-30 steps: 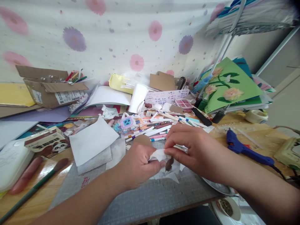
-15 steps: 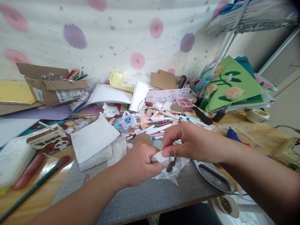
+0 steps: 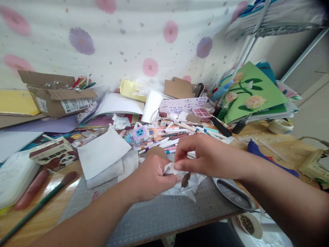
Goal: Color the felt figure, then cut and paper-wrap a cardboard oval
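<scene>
- Brown cardboard box (image 3: pixel 60 99), well beyond the grip to its left, open-topped; clear plastic (image 3: pixel 55 85) lies inside, and coloured pencils (image 3: pixel 83 83) show at its right end, though whether inside or behind I cannot tell.
- Pale round cup (image 3: pixel 258 230), below and right of the grip, holding dark loose bits (image 3: pixel 247 224).
- Panda-printed carton (image 3: pixel 53 154), far left of the grip; its contents are hidden.
- Left hand (image 3: pixel 154 180) clasps the left side of a white tissue (image 3: pixel 180 189), thumb on top; right hand (image 3: pixel 199 158) pinches its upper edge.
- Below and right of this grip the tissue spreads above the grey mat (image 3: pixel 144 223), a brown patch (image 3: pixel 185 179) just beside the left thumb.
</scene>
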Action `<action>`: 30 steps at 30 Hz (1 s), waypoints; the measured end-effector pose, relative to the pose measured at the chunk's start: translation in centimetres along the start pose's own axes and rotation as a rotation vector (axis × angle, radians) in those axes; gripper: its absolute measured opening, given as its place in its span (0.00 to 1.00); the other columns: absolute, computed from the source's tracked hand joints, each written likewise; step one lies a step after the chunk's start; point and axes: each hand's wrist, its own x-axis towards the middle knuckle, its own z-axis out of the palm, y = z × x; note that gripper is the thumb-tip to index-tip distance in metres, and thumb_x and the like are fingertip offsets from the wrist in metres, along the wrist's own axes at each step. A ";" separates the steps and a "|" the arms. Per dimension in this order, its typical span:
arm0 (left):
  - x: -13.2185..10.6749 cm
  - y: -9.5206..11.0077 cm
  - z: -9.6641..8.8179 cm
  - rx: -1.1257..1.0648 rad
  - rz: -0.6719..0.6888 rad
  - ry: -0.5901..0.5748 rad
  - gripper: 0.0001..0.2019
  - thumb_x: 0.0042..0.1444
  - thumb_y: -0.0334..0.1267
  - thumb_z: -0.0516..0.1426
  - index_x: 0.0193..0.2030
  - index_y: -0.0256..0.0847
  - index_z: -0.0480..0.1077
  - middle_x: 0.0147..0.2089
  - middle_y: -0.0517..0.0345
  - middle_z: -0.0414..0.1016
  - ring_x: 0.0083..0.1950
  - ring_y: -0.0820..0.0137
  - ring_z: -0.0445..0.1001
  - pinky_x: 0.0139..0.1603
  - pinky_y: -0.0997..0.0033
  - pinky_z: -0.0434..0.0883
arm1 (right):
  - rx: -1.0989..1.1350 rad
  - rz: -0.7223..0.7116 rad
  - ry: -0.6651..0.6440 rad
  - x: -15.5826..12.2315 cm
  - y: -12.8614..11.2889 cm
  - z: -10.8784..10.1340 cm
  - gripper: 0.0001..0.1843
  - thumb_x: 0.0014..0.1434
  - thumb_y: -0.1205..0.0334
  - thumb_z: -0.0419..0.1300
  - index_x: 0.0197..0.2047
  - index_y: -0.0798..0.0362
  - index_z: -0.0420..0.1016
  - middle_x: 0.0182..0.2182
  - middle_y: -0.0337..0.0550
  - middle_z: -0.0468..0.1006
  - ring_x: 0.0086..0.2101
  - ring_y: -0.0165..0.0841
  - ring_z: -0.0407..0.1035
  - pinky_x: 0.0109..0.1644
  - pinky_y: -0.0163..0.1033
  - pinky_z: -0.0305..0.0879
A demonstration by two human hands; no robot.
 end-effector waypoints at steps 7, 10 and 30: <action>0.0 -0.6 -0.2 -0.171 -0.050 -0.113 0.11 0.54 0.40 0.54 0.23 0.39 0.62 0.22 0.67 0.56 0.24 0.77 0.53 0.24 0.76 0.53 | 0.570 0.089 -0.040 -2.3 2.8 -1.4 0.19 0.59 0.46 0.59 0.35 0.55 0.76 0.31 0.41 0.76 0.33 0.32 0.67 0.37 0.36 0.62; 0.1 -0.8 -0.2 -0.166 -0.048 -0.103 0.12 0.55 0.40 0.54 0.23 0.39 0.61 0.21 0.67 0.55 0.24 0.77 0.52 0.23 0.76 0.51 | 0.578 0.160 -0.048 -2.6 2.7 -0.5 0.14 0.58 0.51 0.60 0.32 0.55 0.75 0.26 0.38 0.72 0.27 0.29 0.63 0.31 0.34 0.58; 0.2 -1.1 -0.1 -0.322 -0.063 0.008 0.11 0.55 0.43 0.57 0.27 0.38 0.67 0.25 0.63 0.62 0.28 0.73 0.59 0.30 0.73 0.59 | 0.397 -0.035 0.465 -3.1 3.1 2.3 0.09 0.57 0.57 0.64 0.39 0.52 0.78 0.39 0.45 0.80 0.40 0.37 0.72 0.46 0.41 0.64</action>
